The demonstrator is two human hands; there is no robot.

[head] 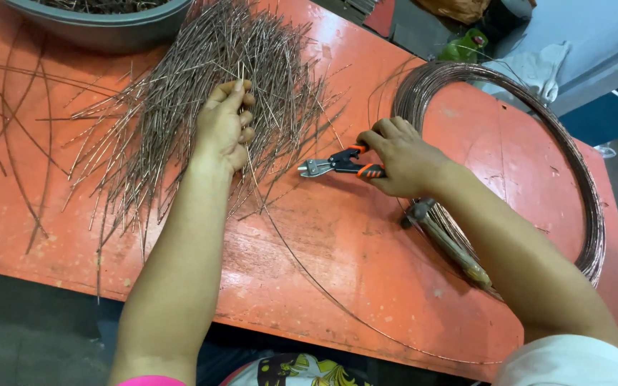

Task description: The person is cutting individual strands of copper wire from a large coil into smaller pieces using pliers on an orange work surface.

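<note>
Orange and scuffed, the metal-looking worktable (337,243) is filling most of what I am seeing, with grey floor showing along its near edge and a pale blue surface running past the far right corner. On the right side a big coil of thin coppery wire (581,179) is lying flat, its loops bound together near the front by a wrapped tie. One loose strand of wire (323,286) is running out from the coil's near side, curving across the bare table and leading up toward the person's left hand.

Further left, a wide heap of short cut wire pieces (173,93) is spreading like straw, some lengths crossing and others fanning toward the table's edge. Behind it, at the top left, a grey basin (109,28) is sitting with more wire pieces inside. A few longer bent strands are lying at the far left.

The left hand (224,129) is resting on the heap, fingers curled and pinching the upper end of the loose strand together with some cut pieces. The right hand (398,154) is closed around the orange and black handles of a pair of wire cutters (337,164), whose steel nose is pointing left toward the strand, just beside the heap, between both hands. A green bottle (463,48) is standing beyond the table.
</note>
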